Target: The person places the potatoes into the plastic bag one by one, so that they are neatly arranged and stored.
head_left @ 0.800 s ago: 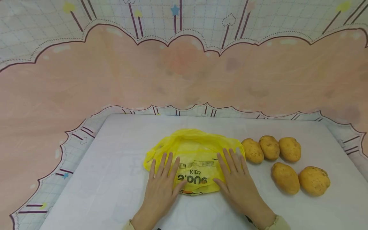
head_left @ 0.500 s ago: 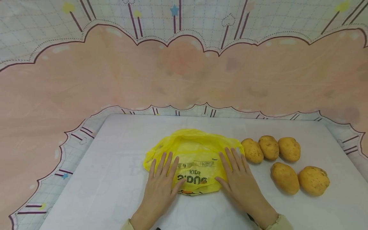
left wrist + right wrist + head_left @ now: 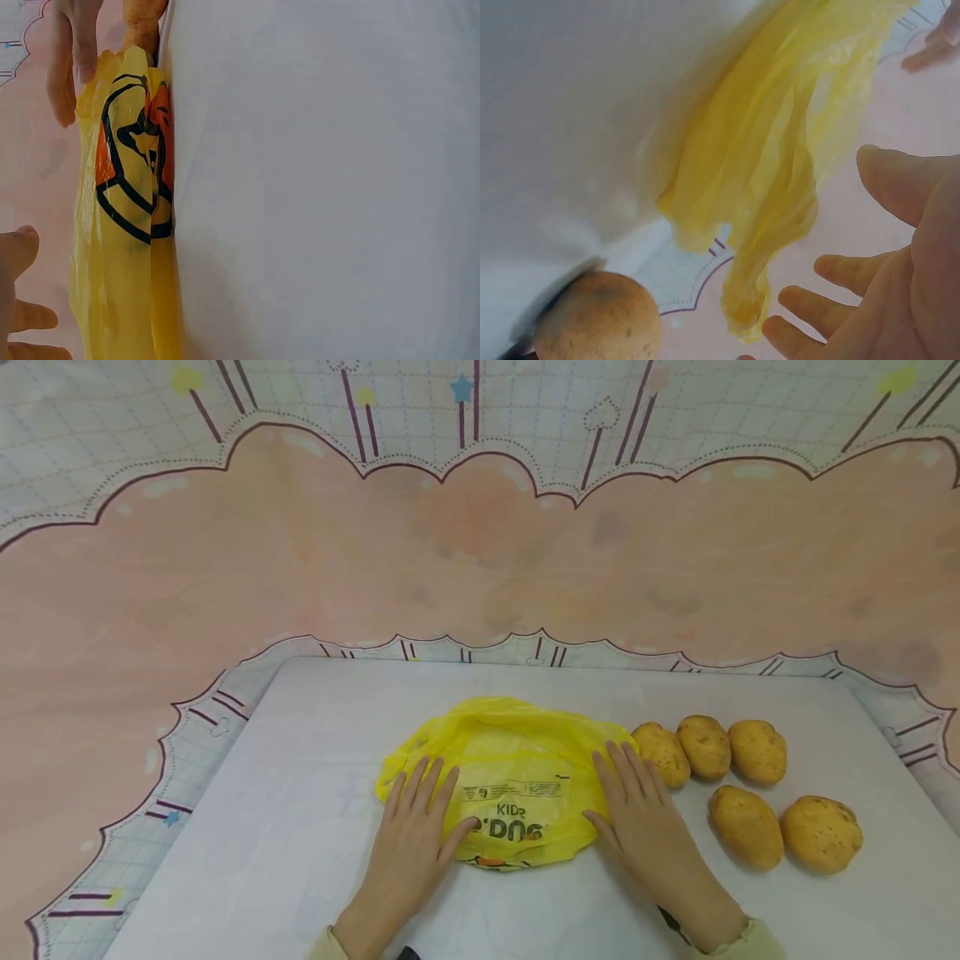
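Observation:
A yellow plastic bag (image 3: pixel 517 747) with dark print lies on the white table in the head view, its open mouth toward the far side. My left hand (image 3: pixel 405 856) is spread over the bag's left part with straight fingers. Over its right part is my right hand (image 3: pixel 648 831), palm down, fingers also extended. Both wrist views show a gap between the fingers and the bag. A printed cartoon figure (image 3: pixel 135 161) shows on the bag's near side in the left wrist view. Neither hand grips anything.
Several potatoes lie right of the bag: a back row with a middle potato (image 3: pixel 703 747), and two nearer ones, a long potato (image 3: pixel 745 827) and a round potato (image 3: pixel 822 833). The leftmost potato (image 3: pixel 662 756) sits against the bag's right end. A patterned curtain (image 3: pixel 480 560) hangs behind the table.
My hands have drifted apart over the bag, the right one moving rightward and the left one slightly left. The bag and potatoes stay where they were.

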Motion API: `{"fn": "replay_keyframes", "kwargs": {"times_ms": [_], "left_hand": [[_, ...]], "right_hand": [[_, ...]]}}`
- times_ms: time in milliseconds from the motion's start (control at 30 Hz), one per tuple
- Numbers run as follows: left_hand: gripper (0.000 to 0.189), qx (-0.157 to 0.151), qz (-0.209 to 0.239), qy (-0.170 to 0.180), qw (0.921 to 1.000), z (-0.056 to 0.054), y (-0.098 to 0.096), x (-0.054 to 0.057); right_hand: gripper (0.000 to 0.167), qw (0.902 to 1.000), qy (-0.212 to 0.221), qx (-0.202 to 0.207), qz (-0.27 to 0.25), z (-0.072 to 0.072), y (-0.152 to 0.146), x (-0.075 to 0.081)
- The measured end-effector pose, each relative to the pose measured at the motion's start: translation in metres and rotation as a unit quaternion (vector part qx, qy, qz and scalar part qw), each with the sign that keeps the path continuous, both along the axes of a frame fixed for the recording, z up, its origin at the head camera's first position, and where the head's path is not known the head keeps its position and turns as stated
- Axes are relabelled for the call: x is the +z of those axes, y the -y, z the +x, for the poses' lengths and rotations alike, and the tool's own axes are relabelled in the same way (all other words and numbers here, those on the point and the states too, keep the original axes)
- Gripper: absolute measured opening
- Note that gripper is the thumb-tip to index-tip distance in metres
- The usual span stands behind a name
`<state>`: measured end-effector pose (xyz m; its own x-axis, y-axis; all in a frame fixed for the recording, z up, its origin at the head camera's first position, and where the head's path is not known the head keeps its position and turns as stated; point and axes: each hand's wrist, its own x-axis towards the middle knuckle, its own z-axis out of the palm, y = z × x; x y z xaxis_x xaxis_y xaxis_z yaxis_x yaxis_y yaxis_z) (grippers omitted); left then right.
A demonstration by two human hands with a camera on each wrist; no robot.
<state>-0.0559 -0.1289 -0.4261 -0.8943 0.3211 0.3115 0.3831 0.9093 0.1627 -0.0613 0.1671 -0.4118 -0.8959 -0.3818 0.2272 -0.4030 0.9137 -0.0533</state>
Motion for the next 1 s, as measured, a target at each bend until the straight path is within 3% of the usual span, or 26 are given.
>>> {"fn": "replay_keyframes", "kwargs": {"times_ms": [333, 600, 833, 1000], "left_hand": [[0.062, 0.011, 0.018, 0.002, 0.9998, -0.005, 0.007, 0.000], [0.060, 0.018, 0.028, 0.007, 0.9994, -0.008, 0.013, 0.000], [0.060, 0.020, 0.035, 0.002, 0.9992, -0.012, 0.018, -0.001], [0.060, 0.026, 0.039, 0.004, 0.9989, -0.014, 0.022, -0.001]], "right_hand": [[0.065, 0.9984, -0.045, 0.014, -0.033, -0.003, -0.012, 0.003], [0.061, 0.9992, -0.012, -0.004, -0.039, -0.005, -0.020, 0.006], [0.061, 0.9973, -0.045, 0.004, -0.058, -0.008, -0.028, 0.005], [0.061, 0.9978, -0.033, -0.007, -0.058, -0.010, -0.032, 0.005]]}}
